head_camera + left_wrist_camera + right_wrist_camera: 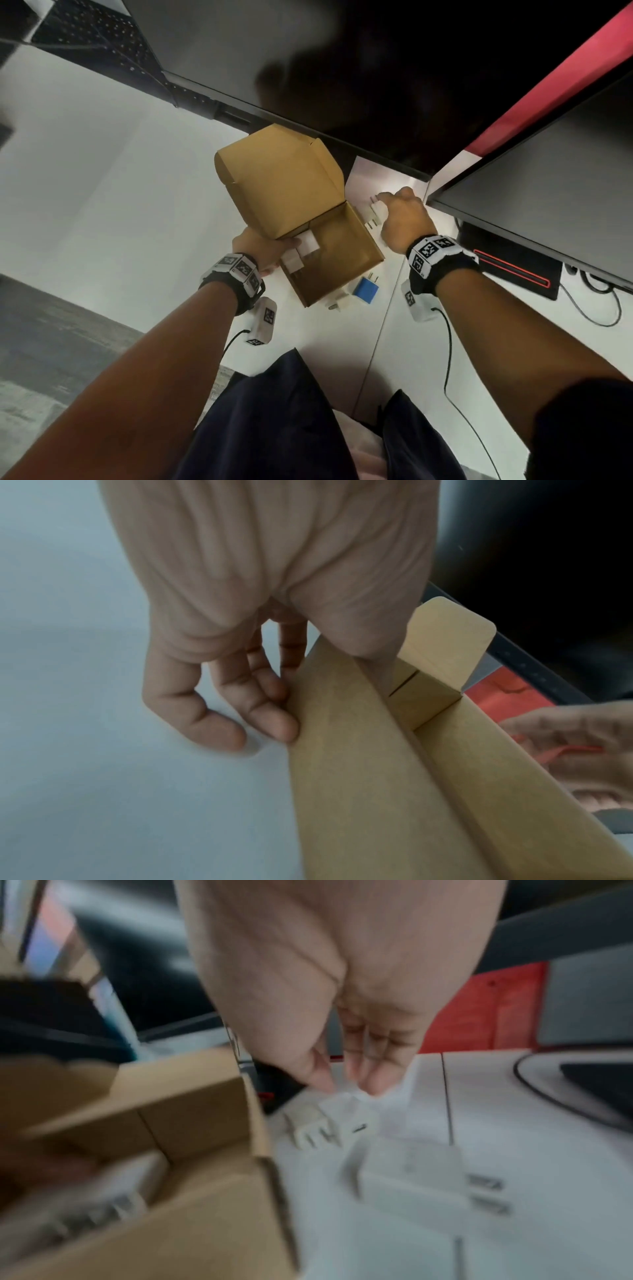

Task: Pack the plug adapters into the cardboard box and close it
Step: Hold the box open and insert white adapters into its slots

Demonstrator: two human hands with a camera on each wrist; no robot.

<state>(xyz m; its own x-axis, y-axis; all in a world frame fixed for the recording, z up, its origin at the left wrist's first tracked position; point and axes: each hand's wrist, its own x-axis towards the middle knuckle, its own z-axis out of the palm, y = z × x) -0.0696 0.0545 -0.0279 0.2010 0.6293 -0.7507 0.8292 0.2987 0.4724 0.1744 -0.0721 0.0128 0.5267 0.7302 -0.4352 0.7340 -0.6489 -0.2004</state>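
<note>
The cardboard box stands open on the white table, its lid raised toward the back. My left hand grips the box's left wall, thumb inside and fingers pressed against the outside. Two white adapters lie inside by that wall. My right hand is just right of the box; its thumb and fingertips pinch the far end of a small white adapter, which lies on the table. A larger white adapter lies nearer. A blue adapter and another white one lie by the box's front corner.
A dark monitor stands right behind the box and a second monitor at the right. A black device with a red stripe and cables lie under the right monitor. The table edge and floor are at the lower left.
</note>
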